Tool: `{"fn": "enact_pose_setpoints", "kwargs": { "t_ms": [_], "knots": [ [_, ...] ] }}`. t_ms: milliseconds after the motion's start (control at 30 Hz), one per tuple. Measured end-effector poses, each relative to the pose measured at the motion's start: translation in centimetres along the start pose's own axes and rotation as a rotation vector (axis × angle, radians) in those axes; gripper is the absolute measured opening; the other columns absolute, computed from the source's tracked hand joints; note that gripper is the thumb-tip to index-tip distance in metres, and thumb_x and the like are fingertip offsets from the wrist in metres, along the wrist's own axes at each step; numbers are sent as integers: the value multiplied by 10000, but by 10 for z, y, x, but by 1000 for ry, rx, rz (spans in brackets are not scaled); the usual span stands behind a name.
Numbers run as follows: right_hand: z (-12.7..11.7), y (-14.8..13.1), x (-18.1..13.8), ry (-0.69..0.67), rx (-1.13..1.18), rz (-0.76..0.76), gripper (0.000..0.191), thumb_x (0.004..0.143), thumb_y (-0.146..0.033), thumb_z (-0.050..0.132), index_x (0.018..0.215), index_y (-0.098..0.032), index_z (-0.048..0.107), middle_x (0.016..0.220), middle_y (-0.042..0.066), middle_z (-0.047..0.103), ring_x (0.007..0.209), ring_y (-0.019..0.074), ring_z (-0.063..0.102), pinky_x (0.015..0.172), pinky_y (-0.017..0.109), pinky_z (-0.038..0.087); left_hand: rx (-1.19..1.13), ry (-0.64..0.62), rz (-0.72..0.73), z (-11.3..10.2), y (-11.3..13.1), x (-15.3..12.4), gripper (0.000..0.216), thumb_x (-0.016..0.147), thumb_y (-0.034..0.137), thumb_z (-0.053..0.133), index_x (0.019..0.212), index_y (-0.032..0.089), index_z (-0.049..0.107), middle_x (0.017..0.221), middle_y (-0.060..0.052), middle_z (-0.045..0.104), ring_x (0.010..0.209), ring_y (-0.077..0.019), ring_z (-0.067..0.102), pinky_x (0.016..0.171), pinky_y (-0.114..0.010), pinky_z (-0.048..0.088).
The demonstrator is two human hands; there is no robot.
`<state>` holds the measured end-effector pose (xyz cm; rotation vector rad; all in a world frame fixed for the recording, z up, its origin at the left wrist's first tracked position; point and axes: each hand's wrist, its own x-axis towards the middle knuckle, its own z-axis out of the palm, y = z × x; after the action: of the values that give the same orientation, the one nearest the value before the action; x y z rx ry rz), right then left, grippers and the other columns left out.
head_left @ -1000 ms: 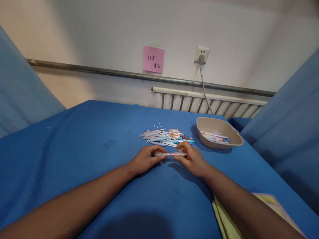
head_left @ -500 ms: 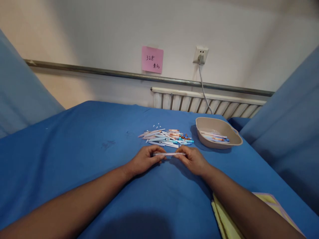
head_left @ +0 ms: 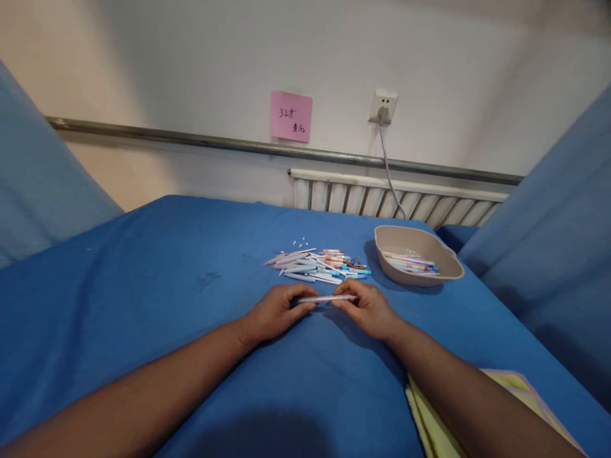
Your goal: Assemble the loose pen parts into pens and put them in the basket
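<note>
Between my two hands a slim pale pink pen (head_left: pixel 324 298) is held level, just above the blue cover. My left hand (head_left: pixel 277 310) pinches its left end between thumb and fingers. The right end is gripped the same way by my right hand (head_left: pixel 366 308), whose fingers hide part of it. Right behind the hands lies a loose pile of pen parts (head_left: pixel 315 266), with white, light blue, orange and brown pieces. A few tiny white tips (head_left: pixel 300 243) are scattered at the pile's far side.
A beige basin (head_left: pixel 415 280) holding several pens stands right of the pile. A folded yellow cloth (head_left: pixel 429 413) lies under my right forearm. Behind the blue-covered surface (head_left: pixel 143 280) are a radiator (head_left: pixel 353 191), a metal rail (head_left: pixel 214 143) and a plugged-in cable (head_left: pixel 389 168). Blue curtains (head_left: pixel 548 222) hang at both sides.
The pen has tilted slightly between my fingers and shows more of its pink side. Both hands stay nearly in place; the pile and basin look unchanged.
</note>
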<state>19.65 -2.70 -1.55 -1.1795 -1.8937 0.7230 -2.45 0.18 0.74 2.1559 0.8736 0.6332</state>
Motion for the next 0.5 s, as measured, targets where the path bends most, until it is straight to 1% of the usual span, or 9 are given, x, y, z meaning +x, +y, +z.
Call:
{"fn": "enact_pose_setpoints", "kwargs": {
  "t_ms": [67,133,167,333,500],
  "knots": [
    [4,-3,1,22,187,57,199,776,-341,607,901,-196,551,626,-43,546,534,102,494,504,214,387,33,-30,20,0,1,0,222,851,317,503,964,189,645,859,-18,660,780,-153,574,708,-223,420],
    [6,-7,1,28,326,77,226,764,-357,619,899,-194,539,630,-41,544,533,104,513,497,216,417,53,-46,24,0,1,0,223,858,323,492,954,189,642,839,-11,654,758,-148,566,688,-214,413],
    [7,-10,1,25,356,73,218,764,-359,619,882,-192,543,640,-35,550,541,106,524,503,219,430,59,-52,23,0,1,0,226,860,329,489,950,189,641,830,-8,652,751,-146,562,680,-211,410],
    [4,-17,1,33,297,26,163,790,-345,593,845,-192,575,631,-29,562,545,103,534,527,225,441,58,-63,15,0,1,0,252,866,364,479,941,190,644,824,-8,649,761,-151,556,672,-207,406],
    [5,-14,3,82,309,51,169,794,-354,588,770,-189,560,584,-32,546,522,103,512,498,217,417,48,-62,30,1,3,1,262,875,365,468,938,190,652,823,-10,640,755,-146,546,683,-210,399]
  ]
}}
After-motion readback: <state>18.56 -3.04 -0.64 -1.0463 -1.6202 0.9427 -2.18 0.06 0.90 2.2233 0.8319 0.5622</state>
